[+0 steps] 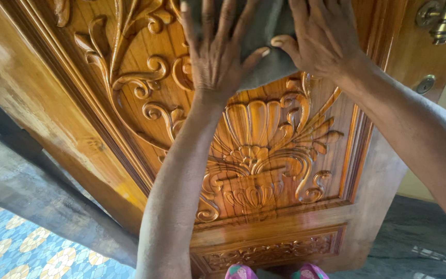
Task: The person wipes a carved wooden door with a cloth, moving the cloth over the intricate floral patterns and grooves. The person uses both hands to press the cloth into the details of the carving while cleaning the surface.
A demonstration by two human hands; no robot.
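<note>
At the lower left lies one floor of blue tiles with yellow and white flower patterns, and beside it one dark grey stone slab running aslant. Next comes one glossy brown wooden door carved with scrolls and a shell-like fan. The left hand lies flat with fingers spread, pressing one grey cloth against the carving near the top of the door. The right hand presses flat on the same cloth just beside it, thumbs nearly meeting; neither hand is closed round the cloth. Two pink shoe tips peek out below. At the upper right sit one brass door handle and one round keyhole plate.
</note>
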